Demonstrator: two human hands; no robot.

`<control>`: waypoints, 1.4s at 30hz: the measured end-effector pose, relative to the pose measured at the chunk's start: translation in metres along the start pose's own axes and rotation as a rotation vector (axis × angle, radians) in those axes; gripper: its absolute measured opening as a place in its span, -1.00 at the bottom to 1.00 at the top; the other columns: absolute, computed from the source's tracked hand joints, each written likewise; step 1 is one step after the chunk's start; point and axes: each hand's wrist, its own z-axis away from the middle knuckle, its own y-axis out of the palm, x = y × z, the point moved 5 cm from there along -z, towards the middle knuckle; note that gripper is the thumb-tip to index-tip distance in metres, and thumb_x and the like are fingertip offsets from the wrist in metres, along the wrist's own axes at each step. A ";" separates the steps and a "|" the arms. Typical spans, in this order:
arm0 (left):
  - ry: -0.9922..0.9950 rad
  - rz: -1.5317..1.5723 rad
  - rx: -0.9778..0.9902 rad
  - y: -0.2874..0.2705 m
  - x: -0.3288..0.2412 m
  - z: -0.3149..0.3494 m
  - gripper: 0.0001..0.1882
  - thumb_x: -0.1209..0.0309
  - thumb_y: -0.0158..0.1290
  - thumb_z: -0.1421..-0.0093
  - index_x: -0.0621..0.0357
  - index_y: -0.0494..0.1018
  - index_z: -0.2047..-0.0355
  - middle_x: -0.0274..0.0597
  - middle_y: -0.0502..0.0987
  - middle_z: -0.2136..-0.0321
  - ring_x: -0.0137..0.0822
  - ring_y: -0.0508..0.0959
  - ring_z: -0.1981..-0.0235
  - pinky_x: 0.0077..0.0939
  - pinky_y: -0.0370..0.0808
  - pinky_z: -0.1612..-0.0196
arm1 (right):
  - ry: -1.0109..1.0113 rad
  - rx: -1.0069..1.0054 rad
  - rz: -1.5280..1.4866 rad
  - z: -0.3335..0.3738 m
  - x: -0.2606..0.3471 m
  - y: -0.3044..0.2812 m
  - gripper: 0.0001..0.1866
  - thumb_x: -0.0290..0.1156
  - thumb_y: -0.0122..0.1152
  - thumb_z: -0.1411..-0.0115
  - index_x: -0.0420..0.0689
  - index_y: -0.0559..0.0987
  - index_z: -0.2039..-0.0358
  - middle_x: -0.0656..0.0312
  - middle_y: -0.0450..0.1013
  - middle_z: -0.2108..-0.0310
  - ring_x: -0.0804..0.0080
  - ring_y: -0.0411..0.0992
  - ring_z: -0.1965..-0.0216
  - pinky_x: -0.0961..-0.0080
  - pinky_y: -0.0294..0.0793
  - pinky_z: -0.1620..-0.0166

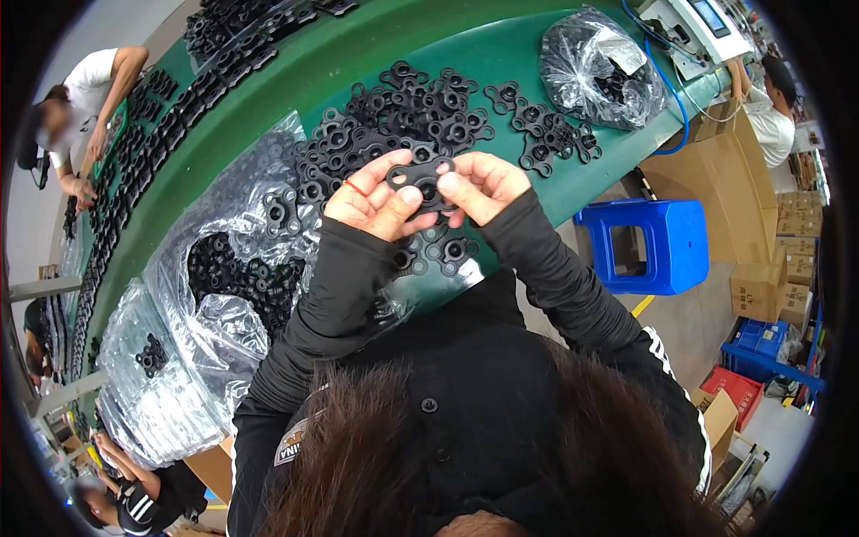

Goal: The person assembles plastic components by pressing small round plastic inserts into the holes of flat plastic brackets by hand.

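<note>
Between my two hands is a black three-lobed plastic part (422, 176) with round holes, held up in front of my chest. Fingers and thumb of my left hand (369, 199) pinch its left side. On the other side, my right hand (486, 186) grips it with thumb and fingers. A big heap of similar black parts (376, 125) lies just beyond my hands on the green table (510, 188). A few more parts (445, 249) lie below my hands near the table's edge. A smaller group (546, 130) is spread to the right.
At left, an open clear plastic bag (179, 268) holds many black parts. A tied clear bag (599, 72) sits at the far right, near a machine with a screen (711, 27). A blue stool (658, 246) stands right. Co-workers (94, 85) work beyond a row of parts (143, 157).
</note>
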 end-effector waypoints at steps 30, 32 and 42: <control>-0.273 0.273 0.228 -0.001 0.004 -0.009 -0.59 0.32 -0.08 -0.20 0.12 0.23 -0.05 0.04 0.40 0.12 -0.15 0.49 0.17 -0.41 0.51 0.24 | -0.860 0.232 0.994 -0.039 0.106 -0.043 -0.70 -0.33 0.36 0.22 -0.14 0.56 0.42 0.22 0.45 0.45 0.33 0.39 0.50 0.48 0.38 0.38; -0.284 0.333 0.229 -0.017 0.012 -0.011 -0.58 0.31 -0.08 -0.20 0.14 0.22 -0.06 0.08 0.39 0.10 -0.12 0.49 0.17 -0.42 0.51 0.23 | -0.616 0.015 1.441 -0.114 0.101 -0.188 -0.77 -0.27 0.22 0.11 -0.19 0.56 0.54 0.13 0.46 0.60 0.28 0.40 0.58 0.45 0.39 0.45; -0.235 0.655 0.079 -0.031 -0.005 0.004 -0.51 0.34 -0.12 -0.19 0.26 0.15 -0.10 0.19 0.38 0.09 -0.06 0.50 0.18 -0.33 0.46 0.10 | -0.016 -0.629 1.971 -0.120 0.082 -0.276 -0.68 -0.09 0.08 0.07 0.01 0.59 0.36 0.19 0.45 0.25 0.16 0.37 0.20 0.11 0.23 0.15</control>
